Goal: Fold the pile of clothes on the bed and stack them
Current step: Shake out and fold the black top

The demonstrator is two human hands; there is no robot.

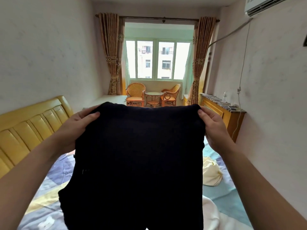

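A dark navy knitted garment (pixel 137 163) is held up in the air between the two hands and hangs down from them, covering most of the bed below. Its upper left corner is pinched by the left hand (pixel 78 128), thumb laid on the near face and fingers curled behind the cloth. Its upper right corner is pinched the same way by the right hand (pixel 214 128). Beneath the left forearm, a patchwork bedspread (pixel 49 193) in blue, lilac and yellow is seen. Below the right hand, a crumpled pale yellow garment (pixel 211 173) lies on the bedspread, and a white cloth (pixel 211 214) lies nearer, under the right forearm. Left of the left hand a yellow padded headboard (pixel 28 128) stands. Beyond the right hand a wooden cabinet (pixel 224 113) is set against the wall. Farther off, beyond both hands, two wicker chairs (pixel 135 95) and a small round table (pixel 153 97) are placed under a curtained window (pixel 157 60).
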